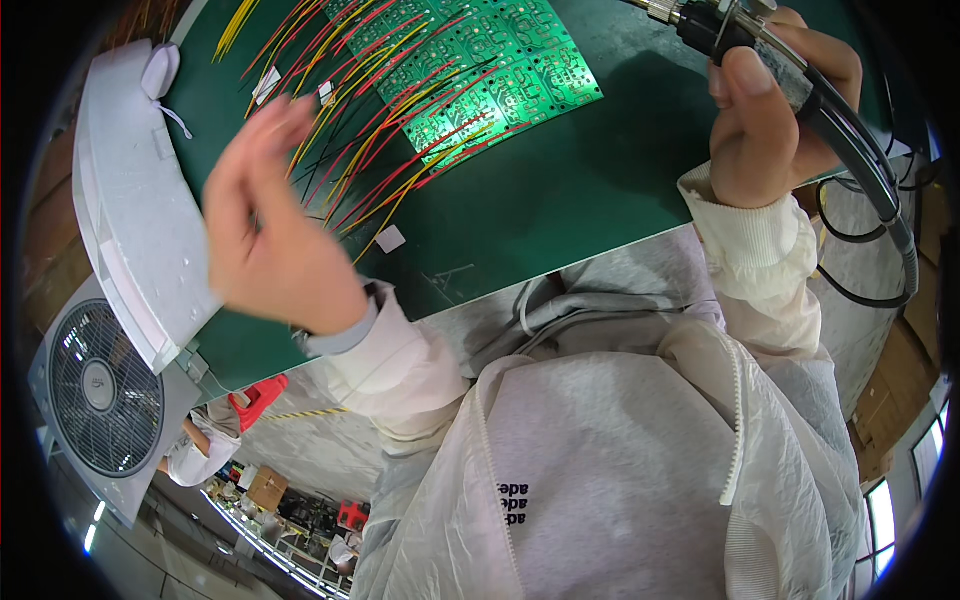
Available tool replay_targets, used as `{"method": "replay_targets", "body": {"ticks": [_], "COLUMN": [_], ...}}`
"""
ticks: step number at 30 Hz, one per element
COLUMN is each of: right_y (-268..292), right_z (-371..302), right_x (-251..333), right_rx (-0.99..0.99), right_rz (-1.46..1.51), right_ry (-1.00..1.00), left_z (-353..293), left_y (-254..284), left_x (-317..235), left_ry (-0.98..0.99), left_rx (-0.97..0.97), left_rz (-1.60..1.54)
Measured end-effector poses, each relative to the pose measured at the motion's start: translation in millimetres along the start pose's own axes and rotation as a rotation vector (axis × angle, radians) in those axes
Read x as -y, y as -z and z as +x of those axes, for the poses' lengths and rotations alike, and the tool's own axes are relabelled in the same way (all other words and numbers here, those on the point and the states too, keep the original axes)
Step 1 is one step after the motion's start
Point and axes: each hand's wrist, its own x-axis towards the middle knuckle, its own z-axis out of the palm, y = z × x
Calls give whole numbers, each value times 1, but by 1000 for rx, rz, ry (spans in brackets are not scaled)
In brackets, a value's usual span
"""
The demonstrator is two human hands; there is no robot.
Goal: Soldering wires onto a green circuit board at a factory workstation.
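My right hand (pixel 765 120) is closed around the black handle of a soldering iron (pixel 706 28) with a metal barrel and a cable. The iron's tip lies beyond the top edge. My left hand (pixel 275 215) is smeared by motion over the left of the table, beside the loose ends of red, yellow and black wires (pixel 375 150). Whether its fingers grip anything cannot be made out. Between the hands, toward the far side, lies a panel of green circuit boards (pixel 545 60). The wires run from it to the left in rows.
The boards lie on a green table mat (pixel 560 190). A small pale square (pixel 390 239) sits near its front edge. At the left stand a white curved housing (pixel 135 190) and a box fan (pixel 105 385). A black cable (pixel 890 235) loops down at the right. Another person (pixel 205 450) is behind at lower left.
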Motion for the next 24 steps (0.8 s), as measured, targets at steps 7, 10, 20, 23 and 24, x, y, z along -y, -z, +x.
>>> {"method": "replay_targets", "body": {"ticks": [7,10,20,23,24], "right_y": [1,2,6,5,5], "right_z": [3,1,0,2,2], "right_x": [1,-10,-5,-8,-10], "right_rx": [-45,-96,-5,-39,-50], "right_rz": [141,123,-75,-66,-51], "right_ry": [-183,-65,-54,14,33], "left_z": [-34,-54,-49,-51,-51], "left_y": [25,-23,-51,-47,-45], "left_x": [-60,-47,-32,-32,-32], "left_ry": [61,-92,74,98,124], "left_rx": [227,568,434,446,456], "left_rz": [-274,-109,-371,-403,-454]}}
